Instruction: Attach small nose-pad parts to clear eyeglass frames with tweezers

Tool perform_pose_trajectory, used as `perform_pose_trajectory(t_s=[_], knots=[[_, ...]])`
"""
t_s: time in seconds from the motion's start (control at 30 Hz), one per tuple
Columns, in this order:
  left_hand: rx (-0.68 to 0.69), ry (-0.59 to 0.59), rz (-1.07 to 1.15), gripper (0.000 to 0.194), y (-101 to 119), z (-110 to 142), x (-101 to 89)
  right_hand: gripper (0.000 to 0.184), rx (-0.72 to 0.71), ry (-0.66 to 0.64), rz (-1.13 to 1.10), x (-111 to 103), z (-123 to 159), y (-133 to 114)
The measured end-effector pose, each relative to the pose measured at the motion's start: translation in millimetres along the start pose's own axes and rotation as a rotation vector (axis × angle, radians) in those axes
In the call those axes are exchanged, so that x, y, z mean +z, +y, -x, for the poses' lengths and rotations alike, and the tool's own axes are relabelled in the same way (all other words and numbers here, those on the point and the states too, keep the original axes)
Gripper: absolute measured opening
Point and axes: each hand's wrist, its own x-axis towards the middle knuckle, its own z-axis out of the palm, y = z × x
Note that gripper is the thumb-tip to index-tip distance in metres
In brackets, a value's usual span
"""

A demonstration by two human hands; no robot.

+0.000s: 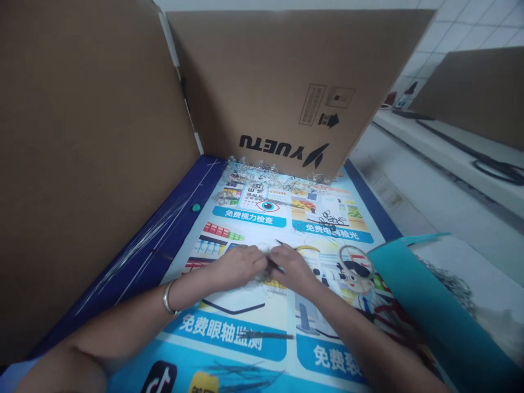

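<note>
My left hand (244, 266), with a silver bangle (167, 297) on its wrist, is closed in a pinch at the middle of the printed sheet (229, 333). Its fingertips meet those of my right hand (293, 268), which is wrapped round a dark, thin, pointed tool (280, 242); I cannot tell its exact kind. Something clear and crinkled (264, 248) shows between and behind the fingers, mostly hidden. Nearer to me lie a bundle of thin dark wires (270, 335) and more loose dark strands (241, 371).
Clear plastic-like pieces (262, 166) line the foot of the cardboard wall (286, 65). Small dark loops (331, 221) and a round hoop (356, 261) lie to the right. A teal box (426, 295) holds tangled dark wire. A green lump (196, 208) sits at left.
</note>
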Motion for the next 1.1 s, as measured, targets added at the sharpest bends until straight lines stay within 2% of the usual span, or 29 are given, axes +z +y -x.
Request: perform_pose_trajectory(t_s=[0.07,0.13,0.2,0.3,0.37,0.4,0.5,0.6,0.67,0.93,1.1], knots=[[0.073,-0.025,-0.015,0.008,4.9,-1.8,-1.5,0.005,0.008,-0.007,0.003,0.1,-0.3,-0.8],[0.028,-0.020,0.032,0.008,6.5,-3.8,-0.8,0.006,0.010,-0.011,0.009,0.3,-0.3,-1.3],[-0.131,0.038,0.163,0.010,2.9,-5.4,2.5,0.008,0.005,-0.012,0.018,0.1,-0.3,-1.9],[-0.465,0.146,0.472,0.014,-12.3,-5.7,10.4,0.010,-0.006,-0.011,0.031,-1.1,-0.8,-3.5],[-0.619,0.082,0.615,0.014,-24.5,-4.1,15.5,0.010,-0.013,-0.005,0.043,-2.0,-1.1,-4.5],[-0.641,0.071,0.613,0.014,-29.4,-2.9,17.5,0.010,-0.017,-0.001,0.050,-2.2,-1.1,-4.9],[-0.669,0.071,0.561,0.013,-34.4,0.6,20.3,0.010,-0.034,0.016,0.071,-1.3,-0.3,-4.7],[-0.705,0.112,0.392,0.017,-27.5,1.5,20.3,0.011,-0.049,0.034,0.086,1.0,1.7,-3.1],[-0.726,0.124,0.368,0.018,-22.3,0.8,19.7,0.013,-0.056,0.050,0.092,2.6,3.2,-1.8],[-0.667,0.135,0.537,0.012,-15.8,7.7,10.5,0.014,-0.086,0.097,0.115,2.5,4.7,-2.1],[-0.620,0.214,0.649,0.016,-8.9,24.2,-0.3,0.015,-0.080,0.093,0.124,1.7,4.2,-2.7]])
